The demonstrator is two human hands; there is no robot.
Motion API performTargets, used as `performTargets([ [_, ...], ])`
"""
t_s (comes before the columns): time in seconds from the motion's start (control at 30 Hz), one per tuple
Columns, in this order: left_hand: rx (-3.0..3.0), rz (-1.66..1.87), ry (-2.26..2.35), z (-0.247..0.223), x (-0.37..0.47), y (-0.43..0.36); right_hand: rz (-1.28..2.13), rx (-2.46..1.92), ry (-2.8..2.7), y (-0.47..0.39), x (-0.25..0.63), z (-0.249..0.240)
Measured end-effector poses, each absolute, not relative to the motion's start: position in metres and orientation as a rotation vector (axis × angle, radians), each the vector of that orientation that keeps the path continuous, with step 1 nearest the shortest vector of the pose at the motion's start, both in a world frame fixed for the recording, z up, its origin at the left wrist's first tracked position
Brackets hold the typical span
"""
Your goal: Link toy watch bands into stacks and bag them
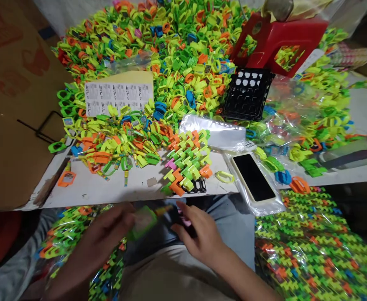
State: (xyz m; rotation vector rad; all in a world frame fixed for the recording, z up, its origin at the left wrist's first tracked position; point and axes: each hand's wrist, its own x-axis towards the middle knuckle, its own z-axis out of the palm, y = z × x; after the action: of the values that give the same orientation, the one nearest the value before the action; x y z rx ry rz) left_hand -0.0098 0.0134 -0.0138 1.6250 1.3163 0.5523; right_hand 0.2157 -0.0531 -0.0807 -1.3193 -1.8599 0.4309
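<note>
Below the table edge, over the lap, my left hand point(117, 223) grips a green plastic toy watch point(142, 223) with a greyish face, smeared by motion. My right hand point(199, 232) is closed beside it, with thumb and fingers around something dark with a pink part point(185, 219). A thin yellow-orange piece point(164, 210) shows blurred between the hands. Just beyond them on the table, orange, green and yellow watches stand packed in a block point(188, 161) on a black grid tray point(199, 186). One loose yellow watch point(225, 177) lies right of it.
A large heap of toy watches point(177, 54) covers the table's back. On and before it are a label sheet point(119, 96), a black tray point(248, 94), a red stool point(284, 37) and a phone point(254, 177). A cardboard box point(17, 104) stands left; filled bags point(315, 246) lie below right.
</note>
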Motion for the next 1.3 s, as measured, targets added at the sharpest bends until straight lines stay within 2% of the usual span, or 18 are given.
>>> performTargets([
  [0.1, 1.613, 0.436, 1.074, -0.017, 0.023, -0.006, 0.336, -1.387, -2.011, -0.054, 0.217, -0.080],
  [0.17, 1.687, 0.408, 1.000, -0.020, 0.044, -0.010, 0.410, -1.476, -1.974, -0.051, 0.226, -0.086],
  [0.37, 2.435, 0.830, 1.049, -0.036, 0.083, 0.021, 0.577, -1.590, -1.322, -0.020, 0.266, -0.114],
  [0.5, 2.745, 0.831, 1.106, -0.050, 0.102, 0.043, 0.571, -1.574, -1.303, -0.006, 0.272, -0.127],
  [0.77, 2.774, 0.693, 1.047, -0.056, 0.113, 0.040, 0.476, -1.616, -1.561, -0.012, 0.265, -0.139],
  [1.03, 2.749, 0.656, 1.146, -0.050, 0.124, 0.037, 0.723, -1.745, -1.691, -0.001, 0.263, -0.122],
  [1.3, 2.821, 0.473, 1.354, -0.044, 0.133, 0.038, 0.869, -1.826, -1.851, 0.007, 0.264, -0.106],
])
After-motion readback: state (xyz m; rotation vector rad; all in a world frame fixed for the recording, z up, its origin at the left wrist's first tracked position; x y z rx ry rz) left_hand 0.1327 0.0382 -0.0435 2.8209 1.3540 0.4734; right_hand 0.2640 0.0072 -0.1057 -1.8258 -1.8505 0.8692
